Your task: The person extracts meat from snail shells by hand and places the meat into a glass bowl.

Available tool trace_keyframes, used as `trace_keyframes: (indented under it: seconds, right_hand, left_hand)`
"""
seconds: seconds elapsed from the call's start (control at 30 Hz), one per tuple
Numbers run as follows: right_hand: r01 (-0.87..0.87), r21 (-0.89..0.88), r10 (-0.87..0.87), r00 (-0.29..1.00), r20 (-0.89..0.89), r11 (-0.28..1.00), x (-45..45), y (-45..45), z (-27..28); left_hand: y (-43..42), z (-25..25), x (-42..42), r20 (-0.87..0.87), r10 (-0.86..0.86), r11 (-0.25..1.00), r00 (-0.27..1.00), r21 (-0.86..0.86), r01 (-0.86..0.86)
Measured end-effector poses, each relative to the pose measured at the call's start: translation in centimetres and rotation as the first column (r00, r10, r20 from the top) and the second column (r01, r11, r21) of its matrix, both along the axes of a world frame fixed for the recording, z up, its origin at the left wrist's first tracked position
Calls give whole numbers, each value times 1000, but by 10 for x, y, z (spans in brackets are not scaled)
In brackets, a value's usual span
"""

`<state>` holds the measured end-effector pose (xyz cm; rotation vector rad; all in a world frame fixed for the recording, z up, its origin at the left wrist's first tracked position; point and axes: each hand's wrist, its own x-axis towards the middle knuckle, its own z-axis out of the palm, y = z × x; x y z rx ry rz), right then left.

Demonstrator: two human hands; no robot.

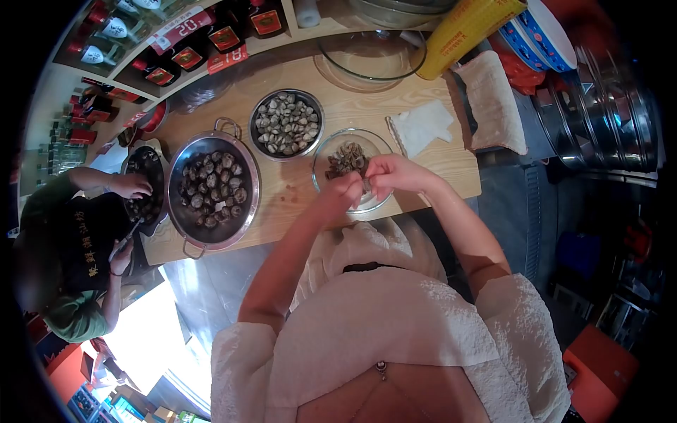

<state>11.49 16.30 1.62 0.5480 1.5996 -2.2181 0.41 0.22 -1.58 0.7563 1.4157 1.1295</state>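
Both of my hands are close together over the near side of a clear glass bowl (319, 156). Inside it lies a pile of brownish shellfish pieces (347, 159). My left hand (344, 192) is closed in a pinch at the bowl's near edge. Almost touching it, my right hand (392, 175) also has thumb and fingers pressed together. Whatever sits between the fingertips is too small and too covered to name. Just left of the glass bowl stands a steel bowl (321, 134) of small pale clams (285, 123).
A two-handled steel pan (248, 211) holds large dark snails (211, 187). A co-worker's hand (130, 185) reaches into another dark tray at far left. White cloths (422, 127), a large glass bowl (374, 77) and a yellow roll box (465, 35) occupy the table's back and right.
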Motion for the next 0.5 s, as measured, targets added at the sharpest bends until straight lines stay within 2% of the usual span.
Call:
trace_keyframes:
  seconds: [0.03,0.1,0.13,0.2,0.23,0.33,0.4,0.43,0.5]
  right_hand:
    - [-1,1,1,1000,0,1000,0,-1,1]
    - [-4,89,7,999,-35,996,0,-3,5]
    - [-4,89,7,999,-35,996,0,-4,6]
    - [-20,108,24,999,-39,994,-1,-5,7]
    - [-20,109,25,999,-39,994,-1,-5,5]
    - [-13,84,16,999,-41,996,0,-2,0]
    - [-62,39,62,998,0,997,-1,2,0]
    - [-61,39,61,998,2,997,0,3,-1]
    - [-47,-41,48,998,28,998,0,4,-3]
  left_hand:
    - [0,-1,1,0,1,1000,1000,1,-1]
    - [3,3,3,-233,-2,994,973,103,27]
    - [5,9,3,-233,-2,994,973,103,26]
    - [8,20,2,-32,-12,985,999,-170,7]
    - [8,17,2,-33,-12,986,999,-169,6]
    - [6,4,3,-54,-65,994,996,-96,60]
    - [4,1,5,-142,-43,997,989,56,51]
    - [3,1,5,-141,-44,997,989,56,53]
    - [2,3,3,-249,-64,970,966,211,119]
